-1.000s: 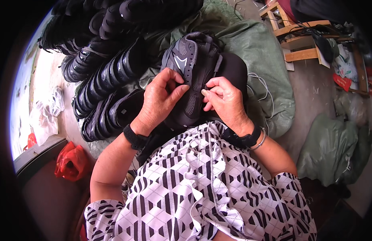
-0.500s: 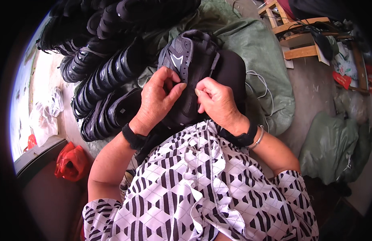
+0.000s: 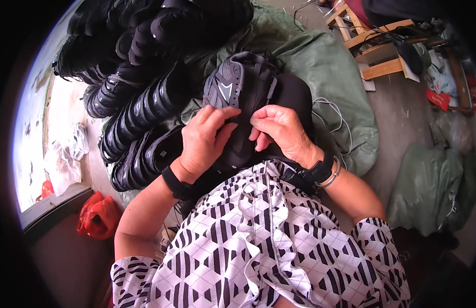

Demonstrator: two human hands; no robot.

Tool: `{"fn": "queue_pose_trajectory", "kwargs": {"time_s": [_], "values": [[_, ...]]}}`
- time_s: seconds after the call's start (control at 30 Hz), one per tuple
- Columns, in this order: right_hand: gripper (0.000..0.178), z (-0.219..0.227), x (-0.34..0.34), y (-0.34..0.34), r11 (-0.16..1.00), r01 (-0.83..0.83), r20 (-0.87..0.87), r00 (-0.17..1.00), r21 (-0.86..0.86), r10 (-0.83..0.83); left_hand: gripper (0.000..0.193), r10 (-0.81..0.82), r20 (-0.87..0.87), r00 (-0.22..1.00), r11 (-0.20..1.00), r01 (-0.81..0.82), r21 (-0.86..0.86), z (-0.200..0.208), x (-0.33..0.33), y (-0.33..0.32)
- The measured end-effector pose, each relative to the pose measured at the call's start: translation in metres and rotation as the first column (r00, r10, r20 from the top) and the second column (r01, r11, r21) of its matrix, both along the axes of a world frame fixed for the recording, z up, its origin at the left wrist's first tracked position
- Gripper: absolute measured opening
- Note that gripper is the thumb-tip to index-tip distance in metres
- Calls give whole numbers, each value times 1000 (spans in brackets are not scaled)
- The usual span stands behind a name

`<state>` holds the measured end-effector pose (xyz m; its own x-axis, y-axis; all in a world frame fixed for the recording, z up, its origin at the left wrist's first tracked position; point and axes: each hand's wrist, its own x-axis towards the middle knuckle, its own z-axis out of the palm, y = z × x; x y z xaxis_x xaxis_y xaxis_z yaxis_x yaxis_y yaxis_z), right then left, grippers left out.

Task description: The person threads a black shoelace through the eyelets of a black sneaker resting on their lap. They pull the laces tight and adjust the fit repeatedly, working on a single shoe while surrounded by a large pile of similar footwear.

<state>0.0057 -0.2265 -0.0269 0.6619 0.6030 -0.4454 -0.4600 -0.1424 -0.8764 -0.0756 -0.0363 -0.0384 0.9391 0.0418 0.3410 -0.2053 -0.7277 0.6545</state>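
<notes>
- We saw the dark grey and black fabric shoe upper with a pale pointed mark on its side [image 3: 242, 100] straight ahead of the person's waist, at the lap, between the two hands and reaching beyond them.
- Its long axis ran roughly away from the body, one end close to the waist, the other toward the crumpled green plastic sheet [image 3: 325, 56].
- We found the bare left hand with a black wristband [image 3: 204, 136] at the upper's left edge, its forefinger reaching over the near end of the eyelet row [image 3: 236, 84]; this hand was the nearer to those holes. Its thumb stood apart from the forefinger.
- We noted the bare right hand with a black wristband and a silvery bangle [image 3: 284, 128] over the right side, thumb and forefinger pressed together; we could not tell whether they pinched anything.
- Stacked black shoe uppers [image 3: 145, 108] lay to the left, outside both hands.
</notes>
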Motion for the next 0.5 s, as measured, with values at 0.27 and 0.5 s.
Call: {"fn": "queue_pose_trajectory", "kwargs": {"time_s": [0.27, 0.5], "values": [[15, 12, 13, -8, 978, -168, 63, 982, -123, 176, 14, -303, -74, 950, 770, 290, 568, 38, 28, 2], [22, 31, 26, -44, 884, -359, 204, 881, -299, 427, 7, -175, -100, 980, 943, 196, 271, 49, 20, 14]]}}
